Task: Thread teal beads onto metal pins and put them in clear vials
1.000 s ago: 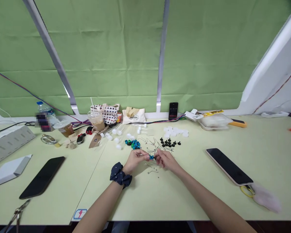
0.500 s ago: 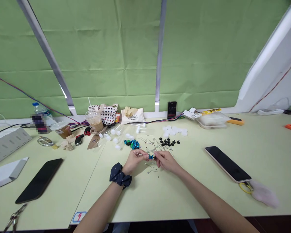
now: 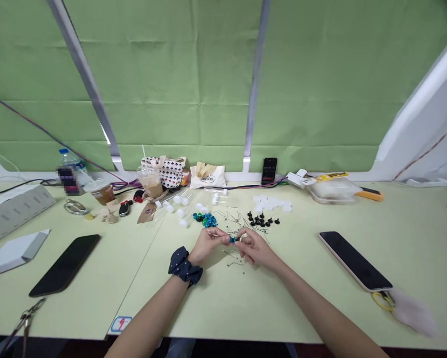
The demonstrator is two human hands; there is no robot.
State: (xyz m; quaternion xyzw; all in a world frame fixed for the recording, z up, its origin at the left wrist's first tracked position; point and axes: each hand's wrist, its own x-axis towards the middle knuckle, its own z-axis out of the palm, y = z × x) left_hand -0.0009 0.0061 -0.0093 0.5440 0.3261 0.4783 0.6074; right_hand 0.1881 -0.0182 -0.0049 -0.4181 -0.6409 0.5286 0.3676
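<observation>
My left hand (image 3: 209, 242), with a dark dotted scrunchie (image 3: 185, 267) at the wrist, pinches a small shiny blue part (image 3: 232, 239) between thumb and fingertips. A thin metal pin seems to stick out of that grip. From the other side my right hand (image 3: 256, 247) closes its fingertips on the dark end of the same part. Just beyond the hands lie a pile of blue and green metallic parts (image 3: 207, 220), scattered thin metal pins (image 3: 240, 219) and several small black flanged pieces (image 3: 260, 220). A bent pin (image 3: 235, 264) rests on the table below the fingers.
White caps (image 3: 272, 203) and clear capped tubes (image 3: 184, 201) lie farther back. Phones lie left (image 3: 64, 265) and right (image 3: 354, 260); another phone (image 3: 269, 170) stands upright at the back. Drink cups (image 3: 151, 185), a white box (image 3: 16, 211) and keys (image 3: 25, 320) are at left.
The view has shifted slightly, so the table's things appear a little to the right. My right hand's fingers have changed their hold around the end of the blue part; the left keeps its pinch.
</observation>
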